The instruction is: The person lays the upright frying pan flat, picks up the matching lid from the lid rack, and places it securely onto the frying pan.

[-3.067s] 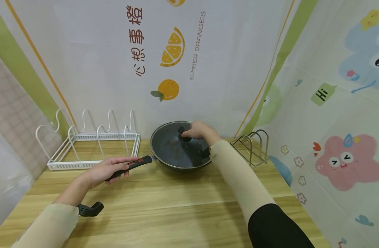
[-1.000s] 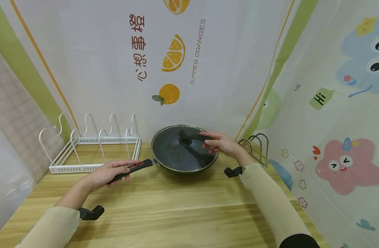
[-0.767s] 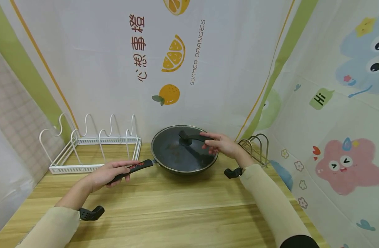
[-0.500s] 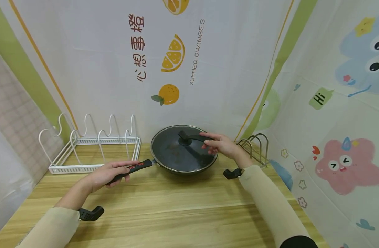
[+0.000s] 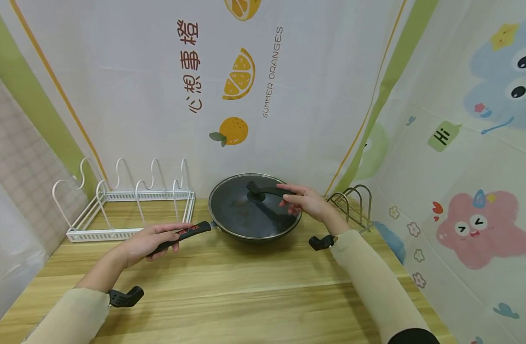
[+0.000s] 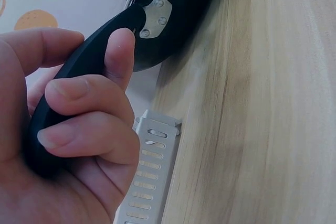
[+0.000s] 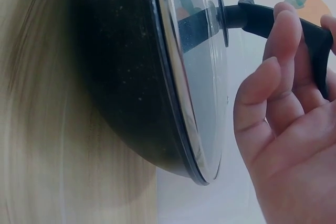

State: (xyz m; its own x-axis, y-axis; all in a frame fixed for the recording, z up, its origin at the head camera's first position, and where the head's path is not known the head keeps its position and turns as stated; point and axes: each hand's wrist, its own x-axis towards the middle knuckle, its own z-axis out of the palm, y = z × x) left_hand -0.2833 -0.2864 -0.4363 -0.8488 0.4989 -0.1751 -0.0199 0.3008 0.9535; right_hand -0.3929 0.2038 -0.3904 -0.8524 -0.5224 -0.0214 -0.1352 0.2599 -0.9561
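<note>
On table (image 5: 228, 291): blk pan (image 7: 126, 72), glass lid (image 5: 241, 210) on, btwn white rack (image 5: 103, 234) & wire rack (image 5: 348, 210).
L hand (image 5: 148, 241): gripping pan handle (image 5: 197, 229), fingers curled round.
R hand (image 5: 307, 200): holding lid handle (image 5: 269, 190) btwn thumb & fingers.

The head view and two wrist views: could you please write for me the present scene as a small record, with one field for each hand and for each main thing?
left hand: fingers curled round the pan handle
right hand: holds the free end of the lid handle
pan: dark, upright on the table
lid: glass with metal rim, sitting on the pan
white rack: left of the pan in the head view
metal rack: right of the pan, partly behind the right hand's wrist
cloth: printed with oranges, behind the pan
</note>
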